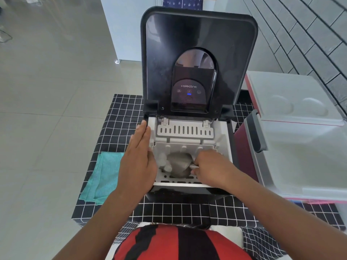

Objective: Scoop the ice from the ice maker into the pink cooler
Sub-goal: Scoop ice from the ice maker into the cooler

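Note:
The black ice maker [187, 193] stands in the middle of the table with its lid [161, 59] raised upright. Inside, the white basket [187, 180] holds a few pale ice pieces [163, 162] at its left side. A metal scoop [179, 164] lies in the basket, bowl towards the ice. My right hand [212, 167] grips the scoop's handle. My left hand [139, 158] rests flat with straight fingers along the machine's left rim. The pink cooler [246, 152] stands to the right, its inside pale, its white lid [293, 98] tilted back open.
A black cloth with a white grid [120, 117] covers the table. A folded teal towel [102, 177] lies left of the ice maker. The cooler's grey handle [256, 132] hangs close by the machine's right side. Tiled floor lies to the left, a brick-pattern wall behind right.

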The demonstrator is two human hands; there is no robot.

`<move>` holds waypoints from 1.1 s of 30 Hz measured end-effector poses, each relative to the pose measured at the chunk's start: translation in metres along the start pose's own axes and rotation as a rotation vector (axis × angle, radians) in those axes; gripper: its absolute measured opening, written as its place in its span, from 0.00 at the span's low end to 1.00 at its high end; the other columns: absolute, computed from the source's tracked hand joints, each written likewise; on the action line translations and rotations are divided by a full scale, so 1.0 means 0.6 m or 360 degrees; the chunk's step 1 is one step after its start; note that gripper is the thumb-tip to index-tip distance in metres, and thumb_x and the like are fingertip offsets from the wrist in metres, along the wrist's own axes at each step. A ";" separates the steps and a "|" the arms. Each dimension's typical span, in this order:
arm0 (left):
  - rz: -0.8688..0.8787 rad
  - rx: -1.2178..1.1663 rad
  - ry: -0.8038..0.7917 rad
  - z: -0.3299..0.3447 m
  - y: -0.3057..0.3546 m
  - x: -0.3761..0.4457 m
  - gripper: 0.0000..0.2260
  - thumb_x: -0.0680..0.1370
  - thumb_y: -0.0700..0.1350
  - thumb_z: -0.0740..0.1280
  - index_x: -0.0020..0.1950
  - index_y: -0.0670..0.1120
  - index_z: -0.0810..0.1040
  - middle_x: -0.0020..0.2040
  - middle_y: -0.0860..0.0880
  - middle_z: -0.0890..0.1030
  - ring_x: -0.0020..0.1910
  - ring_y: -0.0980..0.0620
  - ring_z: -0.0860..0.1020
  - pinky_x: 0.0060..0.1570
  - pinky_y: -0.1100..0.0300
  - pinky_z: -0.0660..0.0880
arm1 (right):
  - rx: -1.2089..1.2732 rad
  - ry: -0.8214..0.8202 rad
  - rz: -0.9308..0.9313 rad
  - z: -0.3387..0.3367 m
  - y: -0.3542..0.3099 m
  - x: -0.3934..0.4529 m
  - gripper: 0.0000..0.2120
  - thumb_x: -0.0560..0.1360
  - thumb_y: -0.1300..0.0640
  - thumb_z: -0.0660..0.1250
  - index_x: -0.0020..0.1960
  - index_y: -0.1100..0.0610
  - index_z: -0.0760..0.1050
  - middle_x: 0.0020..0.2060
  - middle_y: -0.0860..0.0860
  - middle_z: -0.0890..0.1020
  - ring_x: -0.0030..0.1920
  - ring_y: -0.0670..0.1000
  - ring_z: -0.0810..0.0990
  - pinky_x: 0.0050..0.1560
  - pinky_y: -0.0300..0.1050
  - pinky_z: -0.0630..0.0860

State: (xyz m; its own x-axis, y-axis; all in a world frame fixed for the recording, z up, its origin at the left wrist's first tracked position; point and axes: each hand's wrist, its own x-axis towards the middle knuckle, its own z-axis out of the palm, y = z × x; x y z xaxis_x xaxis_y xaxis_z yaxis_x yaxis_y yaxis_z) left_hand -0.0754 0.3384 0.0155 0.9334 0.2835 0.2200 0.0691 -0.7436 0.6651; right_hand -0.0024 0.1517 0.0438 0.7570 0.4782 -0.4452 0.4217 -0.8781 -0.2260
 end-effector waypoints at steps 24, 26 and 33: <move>-0.0017 -0.0058 0.0080 0.003 -0.002 0.001 0.25 0.80 0.37 0.57 0.77 0.49 0.62 0.78 0.62 0.56 0.73 0.69 0.56 0.67 0.70 0.61 | -0.0153 0.0255 -0.0093 0.012 -0.013 0.014 0.10 0.70 0.54 0.68 0.36 0.53 0.68 0.32 0.48 0.68 0.42 0.56 0.78 0.35 0.44 0.67; -0.0036 -0.0114 0.0104 0.002 -0.003 -0.001 0.24 0.81 0.37 0.57 0.77 0.48 0.63 0.78 0.61 0.58 0.70 0.75 0.54 0.62 0.81 0.55 | -0.0148 0.0323 -0.0138 0.004 -0.010 0.007 0.09 0.69 0.51 0.67 0.35 0.51 0.68 0.29 0.46 0.67 0.38 0.55 0.76 0.33 0.42 0.66; -0.0112 -0.0255 0.0199 0.005 -0.009 -0.006 0.22 0.81 0.34 0.56 0.75 0.46 0.67 0.76 0.57 0.63 0.72 0.68 0.59 0.63 0.81 0.54 | 0.0139 0.0470 -0.0051 -0.021 0.021 -0.012 0.05 0.66 0.55 0.67 0.36 0.55 0.79 0.28 0.48 0.77 0.30 0.50 0.76 0.30 0.43 0.75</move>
State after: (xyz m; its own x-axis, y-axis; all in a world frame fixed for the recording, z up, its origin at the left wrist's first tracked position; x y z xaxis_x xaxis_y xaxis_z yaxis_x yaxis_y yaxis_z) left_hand -0.0781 0.3394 0.0092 0.8767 0.4117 0.2489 0.0667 -0.6165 0.7845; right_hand 0.0037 0.1370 0.0551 0.8616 0.4788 -0.1687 0.4130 -0.8543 -0.3154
